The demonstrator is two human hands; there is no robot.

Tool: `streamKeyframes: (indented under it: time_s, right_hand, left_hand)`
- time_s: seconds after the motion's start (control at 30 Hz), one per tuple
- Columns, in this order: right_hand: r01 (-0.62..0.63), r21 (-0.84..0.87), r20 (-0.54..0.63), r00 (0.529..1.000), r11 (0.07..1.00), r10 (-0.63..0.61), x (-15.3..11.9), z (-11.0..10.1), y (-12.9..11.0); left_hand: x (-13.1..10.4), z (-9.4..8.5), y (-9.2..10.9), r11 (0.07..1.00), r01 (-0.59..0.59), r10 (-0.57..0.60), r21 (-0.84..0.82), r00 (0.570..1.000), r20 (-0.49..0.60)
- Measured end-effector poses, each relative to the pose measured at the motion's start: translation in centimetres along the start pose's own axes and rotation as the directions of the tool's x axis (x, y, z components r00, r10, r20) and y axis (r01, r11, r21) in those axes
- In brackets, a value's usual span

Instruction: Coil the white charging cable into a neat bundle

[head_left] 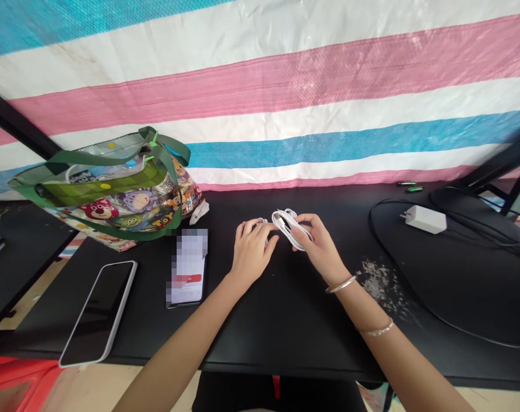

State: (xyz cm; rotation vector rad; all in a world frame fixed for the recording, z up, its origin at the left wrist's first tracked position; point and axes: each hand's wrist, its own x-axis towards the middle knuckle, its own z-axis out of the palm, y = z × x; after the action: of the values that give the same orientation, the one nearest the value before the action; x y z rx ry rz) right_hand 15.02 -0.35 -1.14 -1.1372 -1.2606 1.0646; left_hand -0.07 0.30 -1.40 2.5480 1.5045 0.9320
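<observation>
A white cable (286, 230), wound into a loose oval coil, is held by my right hand (320, 247) between thumb and fingers, just above the black table (277, 320). Close beside it, my left hand (252, 249) rests low at the table with its fingers bent down over something white (263, 220). Most of that white thing is hidden under the fingers, so its kind does not show. The left fingertips are near the coil's left end; I cannot tell whether they touch it.
A character-print bag (135, 206) with green handles stands left. Before it lie a lit phone (189, 269) and a dark-screened phone (99, 315) in a pale case. To the right are a white charger (425, 220), a black cord (397, 263), small batteries (415, 189) and scattered bits (380, 286).
</observation>
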Motion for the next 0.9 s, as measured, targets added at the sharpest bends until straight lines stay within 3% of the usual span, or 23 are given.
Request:
streamKeyframes:
  time_s: [0.13, 0.27, 0.43, 0.63, 0.77, 0.9]
  right_hand:
    - [0.058, -0.120, 0.052, 0.997, 0.991, -0.052, -0.3, 0.4, -0.3]
    - [0.138, -0.342, 0.032, 0.990, 0.930, -0.135, -0.6, 0.5, -0.6]
    - [0.170, -0.492, 0.005, 0.981, 0.854, -0.192, -0.7, 0.5, -0.6]
    - [0.128, -0.427, 0.024, 0.991, 0.895, -0.130, -0.4, 0.4, -0.4]
    - [0.143, -0.294, -0.003, 0.989, 0.945, -0.150, -0.1, 0.5, -0.4]
    - [0.132, -0.124, -0.053, 0.989, 0.983, -0.139, 0.1, 0.2, -0.2]
  left_hand:
    - [0.3, -0.3, 0.1, 0.986, 0.103, -0.102, -0.129, 0.995, 0.015]
    - [0.4, -0.5, 0.4, 0.925, 0.191, -0.195, -0.329, 0.981, 0.021]
    - [0.4, -0.5, 0.6, 0.823, 0.202, -0.221, -0.530, 0.975, 0.029]
    - [0.6, -1.0, 0.9, 0.749, 0.200, -0.205, -0.632, 0.977, 0.067]
    - [0.8, -1.4, 1.1, 0.646, 0.187, -0.194, -0.740, 0.978, 0.078]
    - [0.9, -1.4, 1.0, 0.591, 0.229, -0.266, -0.774, 0.961, 0.082]
